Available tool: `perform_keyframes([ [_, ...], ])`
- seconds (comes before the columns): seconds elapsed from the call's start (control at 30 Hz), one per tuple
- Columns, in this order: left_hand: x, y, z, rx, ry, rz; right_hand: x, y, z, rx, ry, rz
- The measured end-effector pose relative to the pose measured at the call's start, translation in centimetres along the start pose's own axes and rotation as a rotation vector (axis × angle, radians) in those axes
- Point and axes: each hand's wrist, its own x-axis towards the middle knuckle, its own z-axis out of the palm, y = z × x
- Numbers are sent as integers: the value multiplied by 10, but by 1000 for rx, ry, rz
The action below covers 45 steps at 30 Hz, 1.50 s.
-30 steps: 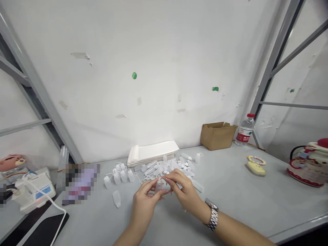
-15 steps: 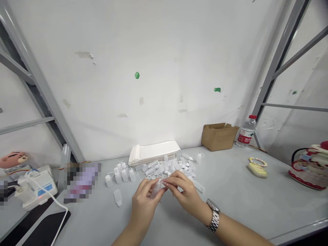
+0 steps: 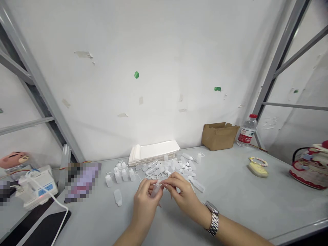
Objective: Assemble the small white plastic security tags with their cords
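Observation:
Between the fingers of my left hand [image 3: 146, 199] is a small translucent plastic bottle [image 3: 155, 190], its neck tilted up and to the right. My right hand [image 3: 180, 191] pinches at the neck; the fingertips hide whatever small part they grip there. Just behind both hands spreads a loose pile of white plastic bottles, caps and strips [image 3: 174, 166]. Several small bottles with looped caps [image 3: 124, 175] stand upright to the left. Nearer me on that side, one flat translucent piece [image 3: 118, 197] lies alone.
A stack of white sheets [image 3: 156, 152] rests against the wall. Toward the back right are a cardboard box [image 3: 220, 137] and a water bottle [image 3: 246, 131]. A yellow case with a beaded strap [image 3: 257, 169] lies at right. A power strip [image 3: 41, 187] and cable occupy the left.
My hands stay close together at the bottle. The bottle has shifted slightly left, and my right fingertips have moved a little left along with it.

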Motion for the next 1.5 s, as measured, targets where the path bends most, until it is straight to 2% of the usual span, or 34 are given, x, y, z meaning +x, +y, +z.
perform_keyframes([
  [0.1, -1, -1, 3, -31, 33, -54, -1, 0, 1, 29, -2, 38],
  [0.27, -4, -6, 6, -112, 20, -117, -1, -2, 2, 116, -14, 93],
  [0.43, -3, -9, 7, -205, -21, -153, 4, -8, -1, 254, -31, 191],
  [0.57, 2, -3, 5, -324, -94, -162, 10, -7, -6, 362, -38, 278],
  [0.7, 7, 7, 2, -408, -206, -269, 15, -2, -9, 339, 12, 296],
  [0.8, 8, 8, 3, -467, -244, -345, 16, 1, -9, 312, 27, 299],
  [0.93, 8, 2, 7, -585, -275, -420, 17, 0, -7, 286, 44, 311],
  [1.07, 6, -7, 11, -572, -304, -460, 14, -1, -5, 266, 7, 301],
  [1.2, 3, -7, 11, -587, -416, -462, 12, 0, -3, 259, -25, 290],
  [1.3, 3, -1, 8, -600, -511, -408, 12, 3, -3, 241, -13, 274],
  [1.37, 3, 3, 6, -575, -518, -369, 12, 4, -4, 213, 11, 244],
  [1.5, 3, 3, 6, -531, -453, -308, 11, 5, -6, 138, 109, 132],
])
